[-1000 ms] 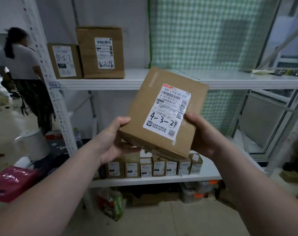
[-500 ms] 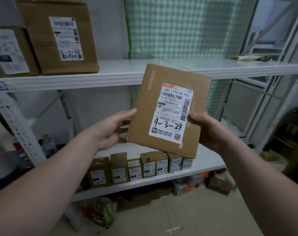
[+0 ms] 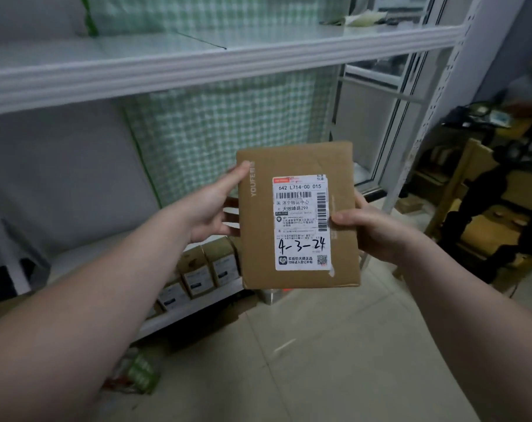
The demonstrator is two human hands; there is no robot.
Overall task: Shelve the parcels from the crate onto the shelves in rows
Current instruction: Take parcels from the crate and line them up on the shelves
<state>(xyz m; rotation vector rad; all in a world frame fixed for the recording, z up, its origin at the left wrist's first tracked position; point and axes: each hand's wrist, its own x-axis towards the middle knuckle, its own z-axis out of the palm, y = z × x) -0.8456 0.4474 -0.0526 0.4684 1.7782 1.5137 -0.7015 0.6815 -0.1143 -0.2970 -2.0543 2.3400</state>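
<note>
Since the earlier frame the view has swung to the right, so the two big cartons on the upper shelf (image 3: 197, 62) have gone out of sight. The parcel (image 3: 298, 166) has also turned from a slant to stand upright, with its label (image 3: 301, 223) square to the camera.

The parcel is in mid-air at the centre of the view, in front of the shelving and resting on nothing. The left hand (image 3: 210, 214) grips its edge at 9 o'clock, thumb laid on the front face and fingers curled behind. The right hand (image 3: 368, 229) pinches the edge at 3 o'clock, thumb pressed on the label's margin. Its other fingers are hidden behind the card, so I cannot tell how they lie.

At 7 o'clock from the parcel, a row of small boxes (image 3: 207, 269) stands on the lower shelf (image 3: 197, 303), which suggests part of the shelving is done. This parcel is marked 4-3-24 by hand and is not yet placed. The crate is out of view, so how many parcels remain cannot be judged.
</note>
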